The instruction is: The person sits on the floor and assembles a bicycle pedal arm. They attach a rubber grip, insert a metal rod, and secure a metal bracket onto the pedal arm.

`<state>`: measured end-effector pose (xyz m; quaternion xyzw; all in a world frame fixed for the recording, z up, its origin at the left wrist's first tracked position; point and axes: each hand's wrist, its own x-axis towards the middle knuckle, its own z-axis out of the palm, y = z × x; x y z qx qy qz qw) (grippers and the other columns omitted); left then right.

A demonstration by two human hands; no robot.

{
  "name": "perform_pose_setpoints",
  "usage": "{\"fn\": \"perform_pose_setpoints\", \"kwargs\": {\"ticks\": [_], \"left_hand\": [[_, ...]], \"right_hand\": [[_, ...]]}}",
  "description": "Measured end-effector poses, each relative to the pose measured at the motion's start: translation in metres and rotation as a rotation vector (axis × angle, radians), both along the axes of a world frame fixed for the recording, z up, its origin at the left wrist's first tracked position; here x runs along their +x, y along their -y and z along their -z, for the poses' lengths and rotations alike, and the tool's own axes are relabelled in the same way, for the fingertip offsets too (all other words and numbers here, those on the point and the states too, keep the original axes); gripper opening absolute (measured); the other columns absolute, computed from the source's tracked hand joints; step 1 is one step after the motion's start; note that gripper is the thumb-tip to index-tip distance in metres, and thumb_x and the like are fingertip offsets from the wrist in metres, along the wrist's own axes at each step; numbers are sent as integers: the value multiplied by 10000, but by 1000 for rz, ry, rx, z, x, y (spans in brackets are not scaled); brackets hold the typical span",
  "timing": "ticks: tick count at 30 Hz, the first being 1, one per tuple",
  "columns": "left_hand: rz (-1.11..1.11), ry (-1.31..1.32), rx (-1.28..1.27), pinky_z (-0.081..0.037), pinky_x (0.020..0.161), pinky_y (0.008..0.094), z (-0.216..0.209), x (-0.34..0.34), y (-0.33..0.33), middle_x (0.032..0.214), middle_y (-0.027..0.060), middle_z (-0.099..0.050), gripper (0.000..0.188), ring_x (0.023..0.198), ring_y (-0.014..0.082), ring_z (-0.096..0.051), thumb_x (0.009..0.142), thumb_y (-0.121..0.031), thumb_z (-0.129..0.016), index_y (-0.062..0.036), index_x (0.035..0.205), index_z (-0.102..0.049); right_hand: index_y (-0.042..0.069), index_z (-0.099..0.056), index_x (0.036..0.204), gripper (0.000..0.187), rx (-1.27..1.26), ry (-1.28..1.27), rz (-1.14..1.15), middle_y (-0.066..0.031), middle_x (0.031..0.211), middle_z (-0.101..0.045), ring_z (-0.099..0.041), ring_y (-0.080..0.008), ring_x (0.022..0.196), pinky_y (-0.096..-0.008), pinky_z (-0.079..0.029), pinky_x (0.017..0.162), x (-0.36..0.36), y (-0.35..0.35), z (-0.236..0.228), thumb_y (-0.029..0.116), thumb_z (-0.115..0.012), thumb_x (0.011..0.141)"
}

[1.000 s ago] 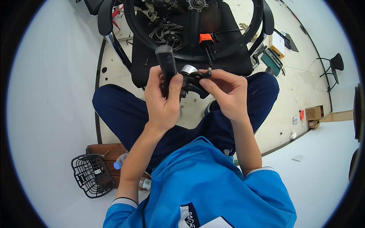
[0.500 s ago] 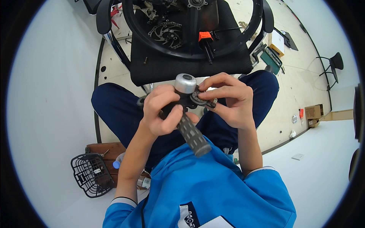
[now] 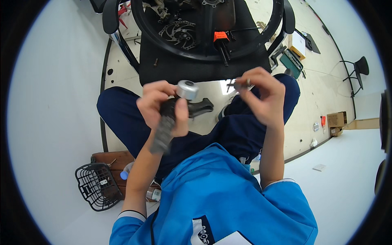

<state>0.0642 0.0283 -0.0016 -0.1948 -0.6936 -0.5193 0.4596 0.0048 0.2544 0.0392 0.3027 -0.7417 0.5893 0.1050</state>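
Note:
My left hand is closed around a black bicycle handlebar grip, which is blurred by motion and hangs over my lap. Attached to it is a silver bell, beside my thumb. A black clamp-like arm juts from the assembly to the right. My right hand is apart from it, above my right knee. Between its thumb and fingers it pinches a small dark part with a thin pin-like end; its exact kind is blurred.
Ahead, a black chair seat bears a black wheel, a brake disc, an orange-topped tool set and a bolt. A black basket lies at lower left. A green tool case is on the floor.
My right hand has come away from the handlebar assembly, up and to the right, with the small part. My left hand has shifted left, turning the grip's end leftward.

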Motion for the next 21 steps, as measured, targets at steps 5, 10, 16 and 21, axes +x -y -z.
{"fn": "perform_pose_setpoints", "kwargs": {"ticks": [5,10,16,21], "left_hand": [[68,474,608,-524,734,311,23,4,16,1045,104,-546,363,842,157,-584,888,-84,-531,-24,1238,-451],[367,859,1083,-496,681,266,36,22,22,1061,172,-632,433,791,160,-594,920,-248,-459,-33,1294,-505],[426,955,1254,-473,642,279,50,30,24,936,142,-599,432,726,168,-567,945,-292,-433,1,1248,-527],[398,818,1350,-460,638,292,52,27,39,863,89,-570,334,715,168,-545,964,-277,-448,-20,1153,-550]], "right_hand": [[-33,-694,876,119,377,-61,293,-84,793,-636,-645,-157,663,-255,-510,637,-57,-22,13,8,-719,767],[-11,-695,903,144,742,-272,299,-141,822,-613,-639,-306,769,-367,-516,702,-112,-9,-2,41,-683,770],[18,-678,1085,277,955,-473,448,-140,1001,-664,-627,-333,969,-397,-512,839,-170,5,3,92,-684,818],[38,-669,984,234,622,-561,112,-128,940,-656,-638,-315,933,-398,-529,805,-84,73,2,82,-690,756]]}}
